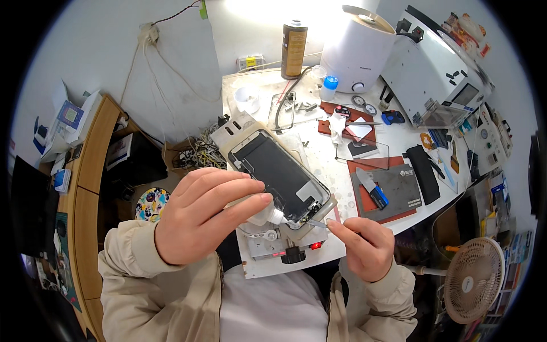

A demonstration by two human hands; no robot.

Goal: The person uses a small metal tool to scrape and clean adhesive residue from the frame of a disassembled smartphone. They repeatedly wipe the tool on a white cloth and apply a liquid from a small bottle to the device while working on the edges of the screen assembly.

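Note:
A phone screen assembly (273, 168) with a dark back lies aslant on a pale plate (227, 132), on top of a device with a black knob (293, 255) and a lit red switch (315, 245). My left hand (199, 214) is closed around a small white squeeze bottle (262, 212), mostly hidden by the fingers. Its nozzle (278, 217) points at the near end of the screen assembly. My right hand (367, 248) pinches a thin metal blade (317, 223), whose tip reaches the assembly's near right corner. Whether tip or nozzle touches it, I cannot tell.
On the right lie a utility scraper (371, 188) on a grey mat (399, 191) and a black pouch (423, 174). Farther back stand a spray can (294, 51), a white humidifier (356, 54), a blue-capped bottle (329, 88) and a large machine (430, 74). A fan (474, 279) stands at lower right.

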